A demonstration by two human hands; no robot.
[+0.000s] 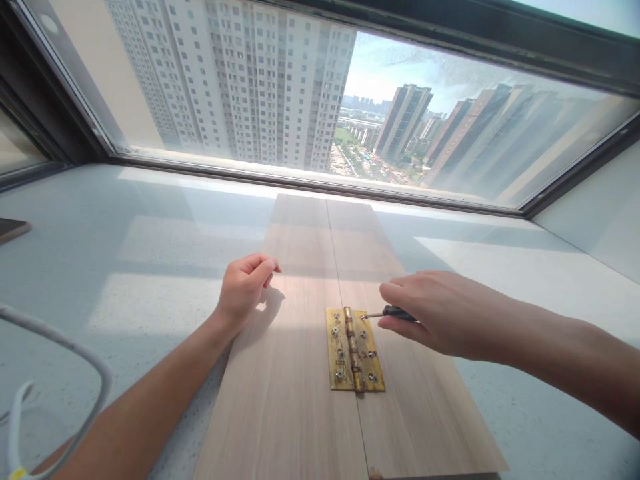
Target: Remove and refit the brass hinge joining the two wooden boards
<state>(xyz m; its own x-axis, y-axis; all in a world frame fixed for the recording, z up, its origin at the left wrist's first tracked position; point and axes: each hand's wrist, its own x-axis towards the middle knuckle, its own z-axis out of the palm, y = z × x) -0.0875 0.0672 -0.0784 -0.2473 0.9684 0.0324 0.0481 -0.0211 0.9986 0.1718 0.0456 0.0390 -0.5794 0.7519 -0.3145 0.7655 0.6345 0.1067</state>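
Note:
Two pale wooden boards lie side by side on a white sill, joined by a brass hinge with several screws in its leaves. My right hand is closed around a small dark-handled screwdriver; its tip points left at a screw in the hinge's upper right leaf. My left hand rests on the left board's edge, fingers loosely curled with nothing visible in them.
The white stone sill runs under a wide window looking out on tall buildings. A dark flat object sits at the far left edge. A white cable loops at the lower left.

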